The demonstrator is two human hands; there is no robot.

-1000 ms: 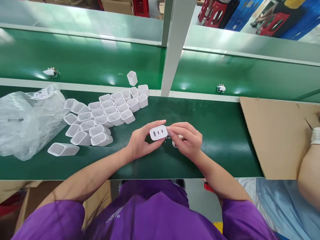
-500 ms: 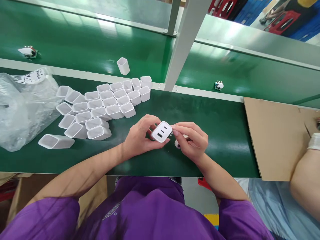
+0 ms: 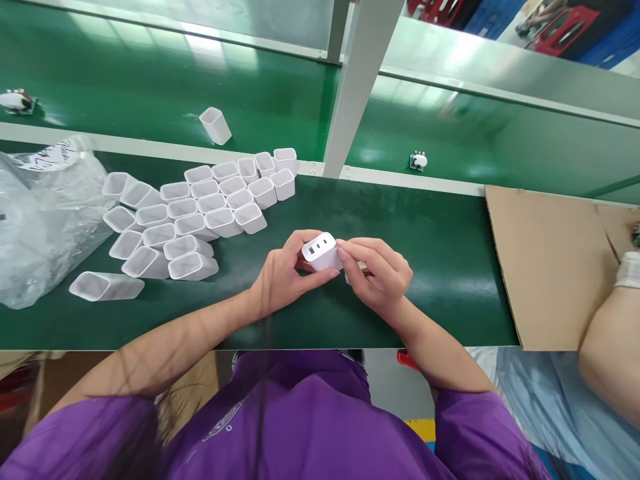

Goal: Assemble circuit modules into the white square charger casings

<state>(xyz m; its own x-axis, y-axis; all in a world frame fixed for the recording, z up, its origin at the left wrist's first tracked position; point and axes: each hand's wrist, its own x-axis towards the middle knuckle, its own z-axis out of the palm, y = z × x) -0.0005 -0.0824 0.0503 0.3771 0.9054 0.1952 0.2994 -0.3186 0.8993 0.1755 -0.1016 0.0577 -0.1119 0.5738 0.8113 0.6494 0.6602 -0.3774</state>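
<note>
My left hand is closed around a white charger with three ports in its top face. The charger is tilted, and its ports and one side show. At its right edge, the thumb and forefinger of my right hand are pinched together and touch it. Under the curled fingers of that hand a small white piece shows, mostly hidden; I cannot tell what it is. To the left, several empty white charger housings stand and lean in rows on the green table.
A clear plastic bag lies at the left. Behind a pale post, a green belt carries a white housing and small circuit boards. Flat cardboard and another person's arm are at the right.
The charger has tipped in my left hand, so its ports face farther up and its side shows. My right fingertips remain at its edge. Items on the belt have moved left.
</note>
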